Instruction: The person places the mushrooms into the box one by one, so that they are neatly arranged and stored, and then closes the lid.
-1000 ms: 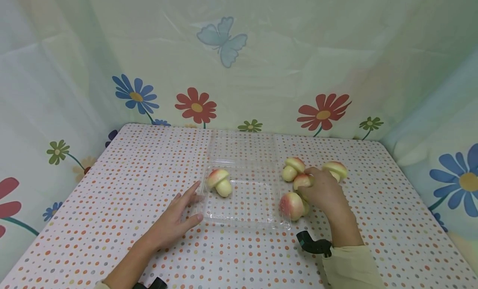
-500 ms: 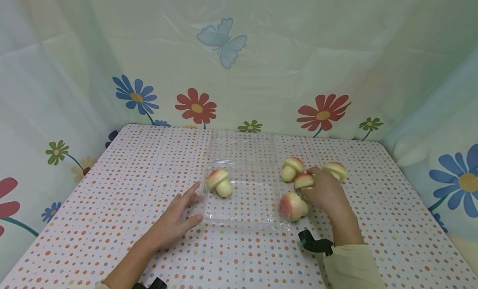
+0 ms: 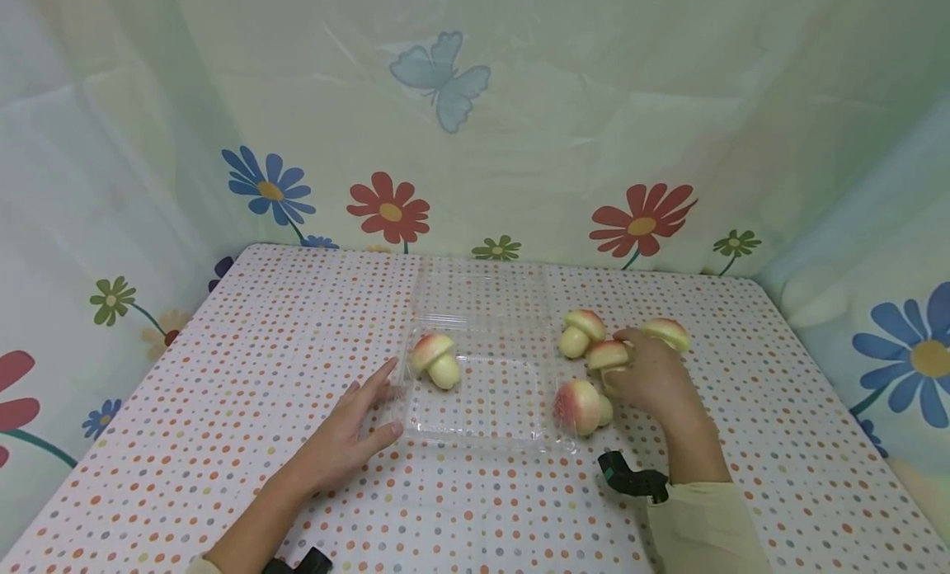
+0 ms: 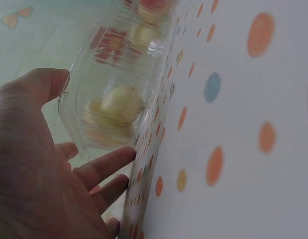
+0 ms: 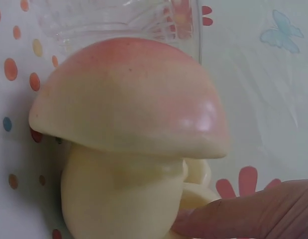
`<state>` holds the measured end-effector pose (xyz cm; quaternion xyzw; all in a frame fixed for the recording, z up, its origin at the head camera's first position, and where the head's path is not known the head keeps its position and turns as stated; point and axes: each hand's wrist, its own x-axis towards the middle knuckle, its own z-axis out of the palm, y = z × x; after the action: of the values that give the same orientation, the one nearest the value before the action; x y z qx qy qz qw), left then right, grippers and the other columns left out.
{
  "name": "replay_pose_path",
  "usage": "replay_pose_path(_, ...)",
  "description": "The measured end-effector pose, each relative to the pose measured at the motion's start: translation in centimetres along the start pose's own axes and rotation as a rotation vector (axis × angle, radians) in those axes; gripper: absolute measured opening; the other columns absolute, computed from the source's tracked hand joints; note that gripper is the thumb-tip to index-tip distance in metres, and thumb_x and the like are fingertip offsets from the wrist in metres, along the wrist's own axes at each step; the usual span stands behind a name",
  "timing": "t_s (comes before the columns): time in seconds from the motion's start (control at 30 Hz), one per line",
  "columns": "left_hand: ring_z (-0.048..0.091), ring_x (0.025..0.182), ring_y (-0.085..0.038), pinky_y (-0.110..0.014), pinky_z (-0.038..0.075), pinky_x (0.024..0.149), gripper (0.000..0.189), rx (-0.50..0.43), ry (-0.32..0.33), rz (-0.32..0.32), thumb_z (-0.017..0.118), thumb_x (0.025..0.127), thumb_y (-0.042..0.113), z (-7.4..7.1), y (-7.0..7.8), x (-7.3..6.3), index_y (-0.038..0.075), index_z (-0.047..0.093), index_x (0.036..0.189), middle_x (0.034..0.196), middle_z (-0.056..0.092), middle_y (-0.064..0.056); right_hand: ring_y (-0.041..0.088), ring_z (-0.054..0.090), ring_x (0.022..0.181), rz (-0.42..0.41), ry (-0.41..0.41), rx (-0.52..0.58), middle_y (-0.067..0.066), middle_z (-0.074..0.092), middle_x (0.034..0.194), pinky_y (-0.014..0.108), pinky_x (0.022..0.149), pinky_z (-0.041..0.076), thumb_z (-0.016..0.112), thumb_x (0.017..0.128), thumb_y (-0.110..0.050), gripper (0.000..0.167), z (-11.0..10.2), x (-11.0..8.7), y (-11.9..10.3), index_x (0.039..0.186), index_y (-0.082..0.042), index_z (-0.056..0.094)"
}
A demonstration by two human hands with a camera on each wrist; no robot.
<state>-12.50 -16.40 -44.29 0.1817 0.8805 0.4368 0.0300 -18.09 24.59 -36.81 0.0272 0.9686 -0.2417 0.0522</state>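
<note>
My left hand (image 3: 345, 434) rests beside the clear plastic clamshell box (image 3: 482, 444), its fingers spread. In the left wrist view the thumb (image 4: 51, 82) touches the box's rim. One toy mushroom (image 3: 438, 362) with a pinkish cap and cream stem lies at the box's left. Right of the box, my right hand (image 3: 653, 376) holds another toy mushroom (image 3: 607, 355), its stem partly hidden by the fingers. A nearer mushroom (image 5: 129, 109) fills the right wrist view, the thumb (image 5: 233, 214) showing behind it against a cream surface.
Around the right hand lie a mushroom (image 3: 581, 333) behind and to the left, one (image 3: 665, 333) farther right, and one (image 3: 582, 407) by the box's front right corner. The box's lid (image 3: 482, 289) lies folded back. A dotted cloth (image 3: 475, 516) covers the table.
The right hand has shifted slightly to the right and back, and the mushroom at its fingers has shifted a little the same way. The left hand has stayed in place.
</note>
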Motion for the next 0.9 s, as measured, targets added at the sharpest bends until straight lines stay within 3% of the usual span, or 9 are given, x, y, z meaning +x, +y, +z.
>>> replay_pose_path(0.17,0.049,0.144,-0.039,-0.065,-0.001,0.128,0.082,-0.018,-0.003,0.006,0.064,0.100,0.030,0.1,-0.1,0.1,0.024,0.017,0.167,0.146,0.060,-0.015,0.034,0.054,0.088,-0.012,0.027,0.011,0.034,0.061,0.127,0.038,0.067,0.047,0.068,0.080,-0.010,0.071,-0.3,-0.1,0.1,0.144,0.011,0.047)
replay_pose_path(0.4,0.050,0.144,-0.035,-0.061,0.000,0.130,0.083,-0.021,-0.001,-0.001,0.065,0.099,0.030,0.0,0.0,0.0,0.026,0.017,0.167,0.146,0.061,-0.013,0.037,0.057,0.094,-0.041,0.051,-0.011,0.038,0.060,0.132,0.049,0.074,0.052,0.069,0.085,-0.011,0.068,-0.7,-0.3,0.1,0.145,0.012,0.046)
replay_pose_path(0.63,0.050,0.144,-0.036,-0.062,-0.001,0.130,0.083,-0.033,-0.003,0.000,0.065,0.099,0.030,0.1,-0.1,0.0,0.026,0.017,0.167,0.146,0.061,-0.014,0.042,0.057,0.096,-0.039,0.071,-0.058,0.040,0.058,0.129,0.053,0.074,0.050,0.068,0.087,-0.013,0.067,-1.2,-0.4,-0.1,0.145,0.012,0.045)
replay_pose_path(0.8,0.049,0.144,-0.037,-0.062,-0.002,0.129,0.083,-0.032,-0.004,-0.005,0.065,0.099,0.030,0.0,-0.1,0.1,0.023,0.018,0.167,0.146,0.061,-0.014,0.041,0.053,0.096,-0.043,0.103,-0.021,0.040,0.054,0.135,0.046,0.071,0.047,0.067,0.088,-0.012,0.066,-1.3,-0.6,-0.3,0.147,0.009,0.044)
replay_pose_path(0.9,0.049,0.144,-0.037,-0.063,-0.002,0.129,0.083,-0.031,-0.004,-0.002,0.065,0.099,0.030,0.0,-0.1,0.1,0.022,0.018,0.167,0.146,0.060,-0.014,0.047,0.054,0.107,-0.056,0.132,0.012,0.041,0.048,0.141,0.053,0.077,0.049,0.067,0.089,-0.011,0.066,-1.2,-0.7,-0.4,0.148,0.008,0.045)
